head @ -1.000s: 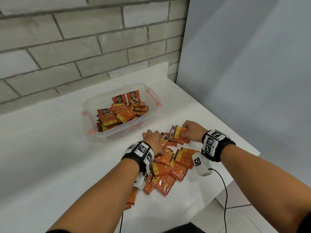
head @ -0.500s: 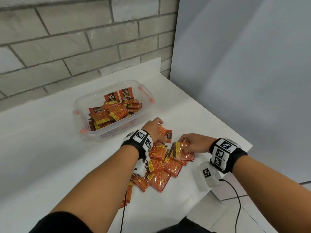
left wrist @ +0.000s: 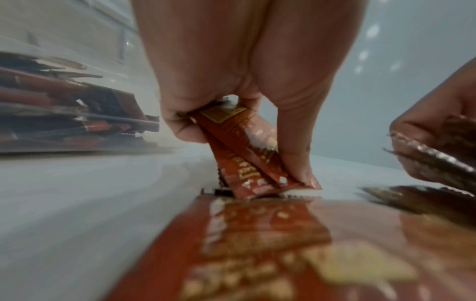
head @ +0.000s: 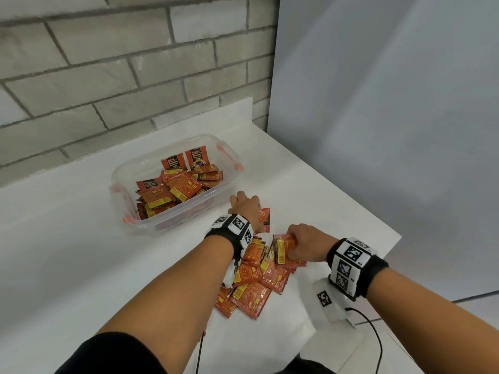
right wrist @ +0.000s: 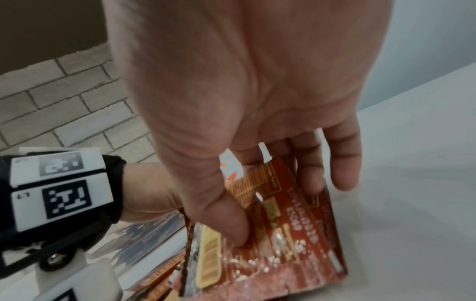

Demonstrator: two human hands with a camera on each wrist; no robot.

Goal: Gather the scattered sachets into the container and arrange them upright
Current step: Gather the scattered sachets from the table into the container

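Note:
A clear plastic container (head: 129, 182) with orange latches stands on the white table, holding several orange sachets (head: 178, 184), two of them upright at its far side. A pile of loose sachets (head: 256, 282) lies in front of it. My left hand (head: 247, 209) sits just right of the container and pinches sachets (left wrist: 247, 154) between thumb and fingers, their lower edge touching the table. My right hand (head: 305, 242) grips a small stack of sachets (head: 283, 249) at the pile's right side, thumb (right wrist: 229, 224) pressed on the top sachet (right wrist: 288, 240).
A grey brick wall (head: 108, 85) runs behind the table and a pale panel (head: 391, 130) stands at the right. The table's right edge (head: 388, 252) lies close to my right wrist. A cable (head: 375, 336) hangs from the right wrist camera.
My left hand has moved forward off the pile toward the container with sachets. My right hand drew back toward me from the far side of the pile, still holding its stack.

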